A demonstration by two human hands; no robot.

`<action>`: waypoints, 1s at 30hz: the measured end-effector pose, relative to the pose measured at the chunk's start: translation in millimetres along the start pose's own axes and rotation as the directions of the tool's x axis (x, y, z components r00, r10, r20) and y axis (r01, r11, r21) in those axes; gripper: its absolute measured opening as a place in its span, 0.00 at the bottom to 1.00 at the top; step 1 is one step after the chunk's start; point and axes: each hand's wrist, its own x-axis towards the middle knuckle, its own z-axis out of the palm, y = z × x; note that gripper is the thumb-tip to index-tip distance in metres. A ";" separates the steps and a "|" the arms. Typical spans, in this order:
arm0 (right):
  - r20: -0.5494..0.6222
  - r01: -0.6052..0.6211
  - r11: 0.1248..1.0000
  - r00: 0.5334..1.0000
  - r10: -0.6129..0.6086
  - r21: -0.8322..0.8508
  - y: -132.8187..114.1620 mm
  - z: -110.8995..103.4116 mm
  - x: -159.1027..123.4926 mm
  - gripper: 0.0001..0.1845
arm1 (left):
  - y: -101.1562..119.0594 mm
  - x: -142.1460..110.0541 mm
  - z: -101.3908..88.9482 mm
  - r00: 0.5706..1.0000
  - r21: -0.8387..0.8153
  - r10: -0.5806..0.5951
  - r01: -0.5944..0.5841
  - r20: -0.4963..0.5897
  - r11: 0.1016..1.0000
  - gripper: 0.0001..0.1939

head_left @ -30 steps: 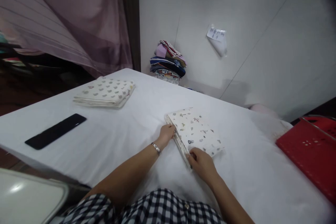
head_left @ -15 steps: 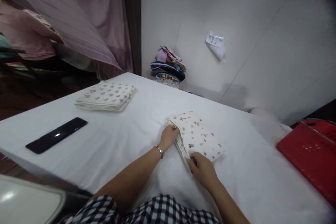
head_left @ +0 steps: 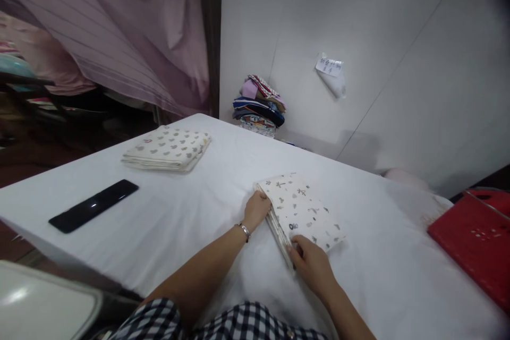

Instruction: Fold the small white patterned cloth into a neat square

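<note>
A folded white cloth (head_left: 305, 207) with small printed figures lies on the white-covered table (head_left: 191, 239) in front of me. My left hand (head_left: 257, 210), with a bracelet at its wrist, is closed on the cloth's near left edge, where several layers show. Lower along the same edge, my right hand (head_left: 313, 263) grips the layers between thumb and fingers. Some fingertips of both hands are hidden by the fabric. Farther left lies a second folded cloth (head_left: 169, 149) with a grey print, touched by neither hand.
A black phone-like slab (head_left: 94, 205) lies at the table's left. A red basket (head_left: 474, 239) stands at the right edge. Stacked folded fabrics (head_left: 258, 109) sit beyond the far edge by the wall. A pink curtain (head_left: 159, 37) hangs at left, with a person (head_left: 59, 61) partly behind it.
The whole view has shifted slightly, so things sit a little farther right and lower. Both hands keep their hold on the cloth's edge. The person behind the curtain is now more covered.
</note>
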 end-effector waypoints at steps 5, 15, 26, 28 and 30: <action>-0.005 0.011 1.000 1.000 -0.011 -0.007 0.6 0.0 -0.6 0.15 | 4.6 5.2 -2.7 0.999 0.030 -0.036 0.037 -0.010 0.999 0.19; -0.016 0.026 0.999 1.000 -0.026 -0.026 -0.1 1.6 -1.1 0.16 | 9.0 18.4 -0.5 0.999 0.033 -0.048 0.049 -0.024 0.998 0.12; -0.002 0.081 0.996 0.997 -0.081 -0.043 -1.5 -1.6 -4.3 0.15 | 1.0 27.9 0.9 0.995 -0.012 -0.056 0.055 -0.079 0.998 0.07; 0.004 0.083 0.996 0.997 -0.083 -0.041 -1.9 -2.2 -4.8 0.16 | 1.0 29.2 2.5 0.996 -0.016 -0.052 0.051 -0.075 0.999 0.07; 0.011 0.088 0.995 0.996 -0.088 -0.038 -2.9 -2.6 -4.9 0.16 | 2.2 30.3 3.7 0.996 -0.024 -0.045 0.043 -0.071 0.999 0.07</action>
